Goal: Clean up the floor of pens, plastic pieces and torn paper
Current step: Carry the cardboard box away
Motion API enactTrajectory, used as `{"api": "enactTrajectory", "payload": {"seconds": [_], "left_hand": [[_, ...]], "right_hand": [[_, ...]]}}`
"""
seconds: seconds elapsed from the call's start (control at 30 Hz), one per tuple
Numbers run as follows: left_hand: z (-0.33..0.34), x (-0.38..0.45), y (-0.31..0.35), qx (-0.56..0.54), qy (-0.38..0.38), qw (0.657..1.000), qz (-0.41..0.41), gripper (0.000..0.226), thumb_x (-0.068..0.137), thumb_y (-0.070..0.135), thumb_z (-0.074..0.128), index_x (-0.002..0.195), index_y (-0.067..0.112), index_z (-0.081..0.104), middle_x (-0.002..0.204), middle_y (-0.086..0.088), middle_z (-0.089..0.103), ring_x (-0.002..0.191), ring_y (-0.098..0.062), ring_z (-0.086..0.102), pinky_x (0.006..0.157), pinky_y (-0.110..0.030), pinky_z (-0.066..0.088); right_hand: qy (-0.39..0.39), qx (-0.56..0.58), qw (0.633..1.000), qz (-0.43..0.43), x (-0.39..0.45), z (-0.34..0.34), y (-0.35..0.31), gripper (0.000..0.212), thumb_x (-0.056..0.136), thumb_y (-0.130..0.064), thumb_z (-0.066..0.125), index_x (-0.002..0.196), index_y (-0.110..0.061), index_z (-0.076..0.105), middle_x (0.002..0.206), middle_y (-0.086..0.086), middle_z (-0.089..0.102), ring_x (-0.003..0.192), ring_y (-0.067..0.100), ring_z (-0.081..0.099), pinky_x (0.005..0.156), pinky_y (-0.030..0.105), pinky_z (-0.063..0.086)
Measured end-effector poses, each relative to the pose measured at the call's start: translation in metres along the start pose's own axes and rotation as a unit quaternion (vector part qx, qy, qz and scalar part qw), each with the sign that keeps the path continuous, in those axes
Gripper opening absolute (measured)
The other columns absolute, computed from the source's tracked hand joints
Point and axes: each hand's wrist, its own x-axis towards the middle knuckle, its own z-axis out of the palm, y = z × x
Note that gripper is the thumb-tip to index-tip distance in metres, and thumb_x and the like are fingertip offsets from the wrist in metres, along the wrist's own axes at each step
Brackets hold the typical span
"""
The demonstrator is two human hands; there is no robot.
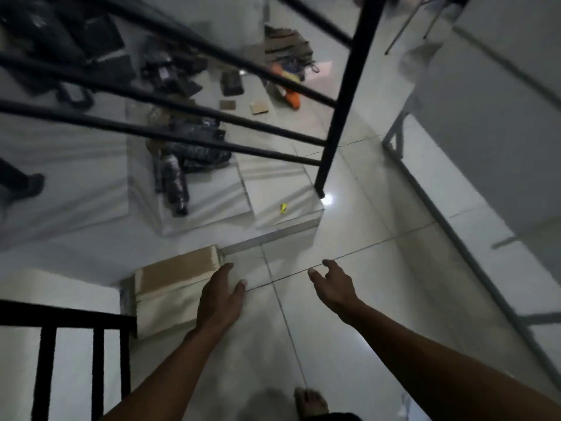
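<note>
Our bare foot [310,402] stood at the bottom edge. Above it our left hand [220,299] and right hand [334,285] reached out empty, fingers loosely spread. We judged the yellow scrap [283,208], on the white slab mid-frame, easy to miss in dimness; the black post [343,95] could catch us.

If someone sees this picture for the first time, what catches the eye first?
Two bare hands reach forward over the pale tiled floor, the left hand beside a cardboard-topped box and the right hand empty. Black metal bars cross the upper left, and a small yellow piece glows on a white slab.
</note>
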Motion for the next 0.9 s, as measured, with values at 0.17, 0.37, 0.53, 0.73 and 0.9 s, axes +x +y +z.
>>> {"api": "enactTrajectory", "payload": {"seconds": [0.17,0.37,0.53,0.73,0.9], "left_hand": [[-0.019,-0.038,0.103,0.005,-0.049,0.997,0.051,0.049,0.094,0.032,0.056,0.139,0.016,0.045,0.142,-0.007,0.048,0.128,-0.027,0.045,0.106,-0.039,0.038],[-0.027,-0.093,0.203,0.015,-0.125,0.984,0.126,0.049,0.094,0.036,0.055,0.137,0.016,0.046,0.138,-0.008,0.053,0.124,-0.028,0.049,0.104,-0.042,0.040],[-0.019,-0.156,0.267,0.038,-0.186,0.960,0.208,0.048,0.094,0.035,0.054,0.137,0.013,0.046,0.136,-0.011,0.053,0.123,-0.029,0.051,0.102,-0.042,0.042],[0.011,-0.245,0.308,0.076,-0.279,0.912,0.290,0.045,0.094,0.037,0.053,0.134,0.015,0.048,0.135,-0.008,0.054,0.118,-0.027,0.053,0.100,-0.042,0.044],[0.046,-0.315,0.331,0.110,-0.345,0.861,0.356,0.043,0.095,0.032,0.055,0.132,0.011,0.051,0.133,-0.011,0.056,0.115,-0.026,0.057,0.096,-0.032,0.043]], "right_hand": [[0.038,0.025,0.999,0.026,-0.064,-0.087,-0.020,0.057,0.096,-0.043,0.049,0.142,-0.013,0.038,0.133,0.015,0.055,0.122,0.027,0.050,0.097,0.031,0.040],[0.102,0.076,0.990,0.056,-0.153,-0.163,-0.018,0.056,0.096,-0.042,0.049,0.141,-0.012,0.040,0.131,0.015,0.055,0.124,0.026,0.049,0.096,0.031,0.040],[0.176,0.135,0.972,0.082,-0.232,-0.200,0.002,0.053,0.096,-0.041,0.049,0.140,-0.012,0.042,0.138,0.012,0.050,0.125,0.026,0.048,0.094,0.029,0.038],[0.268,0.206,0.931,0.138,-0.326,-0.223,0.051,0.050,0.095,-0.040,0.050,0.138,-0.015,0.044,0.142,0.011,0.047,0.126,0.025,0.048,0.099,0.030,0.039],[0.319,0.248,0.896,0.186,-0.397,-0.239,0.108,0.050,0.097,-0.040,0.048,0.138,-0.012,0.045,0.143,0.010,0.047,0.128,0.027,0.046,0.104,0.034,0.039]]}}
